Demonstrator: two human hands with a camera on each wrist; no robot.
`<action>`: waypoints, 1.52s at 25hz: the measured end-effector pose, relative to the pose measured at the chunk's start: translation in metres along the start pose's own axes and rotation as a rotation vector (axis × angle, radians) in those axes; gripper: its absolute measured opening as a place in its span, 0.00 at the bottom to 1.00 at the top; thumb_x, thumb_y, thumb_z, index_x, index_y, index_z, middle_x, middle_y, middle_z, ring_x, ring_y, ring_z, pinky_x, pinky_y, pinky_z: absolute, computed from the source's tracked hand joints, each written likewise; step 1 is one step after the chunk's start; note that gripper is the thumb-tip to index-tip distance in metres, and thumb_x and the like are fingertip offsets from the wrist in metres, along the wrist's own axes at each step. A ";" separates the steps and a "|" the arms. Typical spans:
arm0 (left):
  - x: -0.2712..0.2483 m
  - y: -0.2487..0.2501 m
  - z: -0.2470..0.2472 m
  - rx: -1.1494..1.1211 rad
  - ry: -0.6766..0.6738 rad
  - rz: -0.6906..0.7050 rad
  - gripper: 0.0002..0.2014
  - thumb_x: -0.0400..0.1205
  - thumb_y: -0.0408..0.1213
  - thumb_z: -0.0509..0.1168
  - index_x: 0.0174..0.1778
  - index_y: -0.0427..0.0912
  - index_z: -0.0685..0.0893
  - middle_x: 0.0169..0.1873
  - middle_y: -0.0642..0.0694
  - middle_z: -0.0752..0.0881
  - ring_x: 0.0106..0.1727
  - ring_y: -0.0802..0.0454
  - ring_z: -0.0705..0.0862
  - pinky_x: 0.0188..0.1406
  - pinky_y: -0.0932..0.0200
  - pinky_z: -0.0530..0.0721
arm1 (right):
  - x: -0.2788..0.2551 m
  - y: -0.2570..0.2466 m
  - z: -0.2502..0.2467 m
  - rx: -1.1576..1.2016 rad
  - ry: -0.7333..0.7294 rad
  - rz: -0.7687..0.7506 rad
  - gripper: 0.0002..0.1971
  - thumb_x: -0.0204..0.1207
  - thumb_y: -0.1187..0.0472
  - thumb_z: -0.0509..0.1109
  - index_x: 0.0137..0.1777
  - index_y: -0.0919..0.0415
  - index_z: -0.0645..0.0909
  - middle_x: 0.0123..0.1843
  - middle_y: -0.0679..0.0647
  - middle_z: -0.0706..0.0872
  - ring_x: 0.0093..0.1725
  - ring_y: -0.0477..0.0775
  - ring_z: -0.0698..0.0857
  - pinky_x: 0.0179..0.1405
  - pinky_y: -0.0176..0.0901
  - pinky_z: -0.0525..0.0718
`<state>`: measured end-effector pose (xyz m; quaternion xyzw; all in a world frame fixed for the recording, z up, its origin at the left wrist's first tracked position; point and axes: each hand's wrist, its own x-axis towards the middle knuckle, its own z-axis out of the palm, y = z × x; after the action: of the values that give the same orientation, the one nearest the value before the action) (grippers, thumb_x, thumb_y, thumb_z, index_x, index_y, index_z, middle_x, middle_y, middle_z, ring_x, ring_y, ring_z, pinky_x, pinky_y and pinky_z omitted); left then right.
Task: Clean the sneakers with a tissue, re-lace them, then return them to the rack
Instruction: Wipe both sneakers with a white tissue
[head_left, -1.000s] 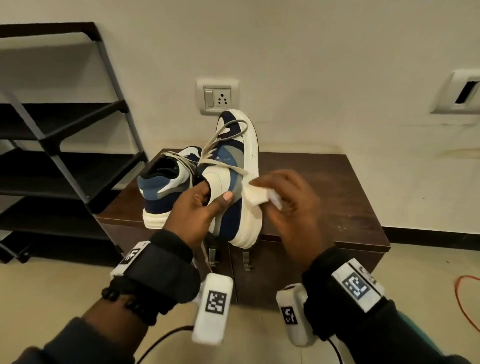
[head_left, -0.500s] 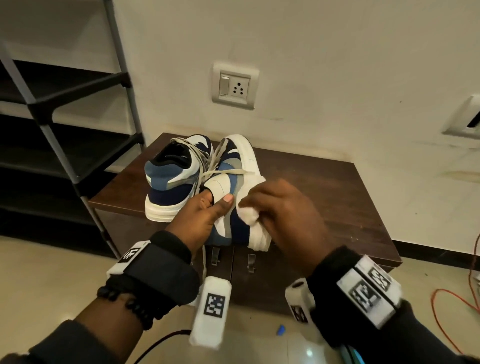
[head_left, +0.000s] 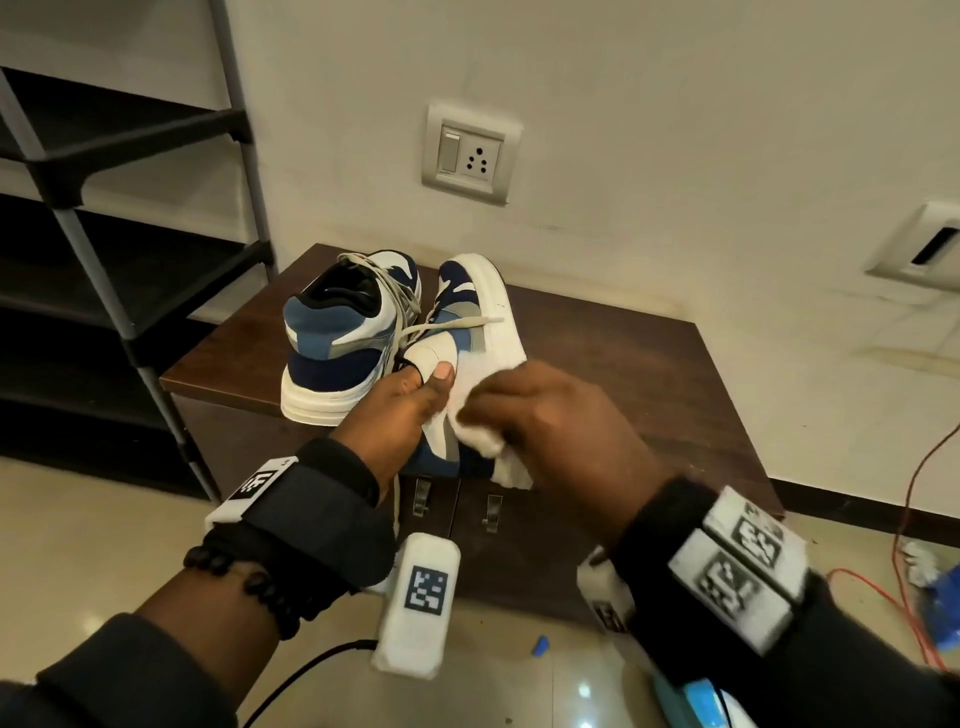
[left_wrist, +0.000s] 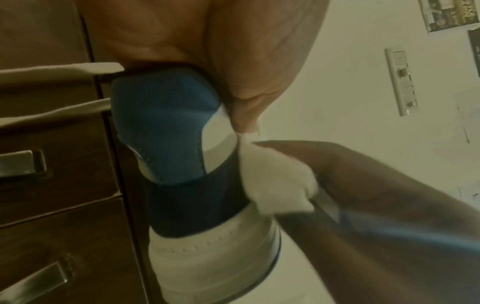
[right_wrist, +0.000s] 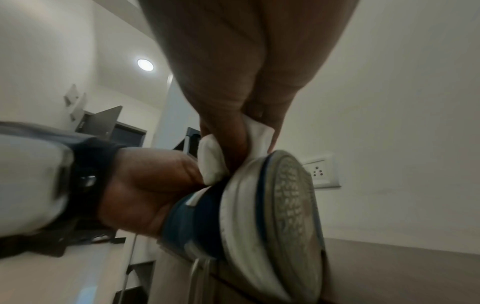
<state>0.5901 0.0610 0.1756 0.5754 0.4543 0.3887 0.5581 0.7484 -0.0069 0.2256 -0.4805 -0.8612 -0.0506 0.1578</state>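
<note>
Two blue, navy and white sneakers are on a dark wooden cabinet (head_left: 613, 364). One sneaker (head_left: 337, 343) stands upright at the left, heel toward me, laces loose. My left hand (head_left: 410, 400) grips the second sneaker (head_left: 467, 322) at its collar, tipped on its side with the white sole to the right; its heel (left_wrist: 166, 131) and grey tread (right_wrist: 293, 205) show in the wrist views. My right hand (head_left: 540, 410) pinches a wad of white tissue (head_left: 480, 436) against that sneaker's side near the heel (left_wrist: 275, 181) (right_wrist: 210, 162).
A black shoe rack (head_left: 104, 249) with bare shelves stands to the left of the cabinet. A wall socket (head_left: 470, 156) is above the sneakers. An orange cable (head_left: 904, 530) and a blue object (head_left: 945, 618) lie on the floor at the right.
The held sneaker has dropped from a raised, toe-up tilt to lie lower on the cabinet. My right hand with the tissue has slid from mid-sole toward the heel. The camera has tipped down.
</note>
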 end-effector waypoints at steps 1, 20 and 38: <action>-0.002 0.001 0.001 -0.005 0.009 -0.002 0.31 0.78 0.63 0.59 0.67 0.44 0.79 0.62 0.45 0.85 0.65 0.47 0.81 0.73 0.40 0.72 | -0.011 -0.002 0.000 0.002 -0.003 -0.029 0.14 0.70 0.66 0.74 0.55 0.54 0.86 0.55 0.52 0.87 0.53 0.53 0.85 0.48 0.44 0.86; -0.017 0.028 0.012 0.124 -0.192 0.121 0.19 0.87 0.53 0.51 0.57 0.47 0.83 0.50 0.49 0.89 0.55 0.61 0.86 0.56 0.65 0.81 | -0.024 0.024 0.005 0.136 0.259 -0.024 0.14 0.74 0.65 0.70 0.60 0.57 0.86 0.59 0.53 0.86 0.58 0.52 0.84 0.58 0.43 0.83; -0.006 0.042 0.017 -0.358 -0.027 -0.260 0.15 0.85 0.41 0.59 0.63 0.38 0.82 0.52 0.35 0.88 0.49 0.42 0.87 0.54 0.49 0.83 | -0.016 0.009 0.004 0.064 0.226 0.196 0.20 0.71 0.66 0.75 0.63 0.57 0.83 0.58 0.59 0.85 0.58 0.62 0.83 0.48 0.59 0.87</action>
<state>0.6085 0.0517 0.2162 0.4088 0.4408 0.3801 0.7029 0.7630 -0.0138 0.2160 -0.5484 -0.7880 -0.0613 0.2731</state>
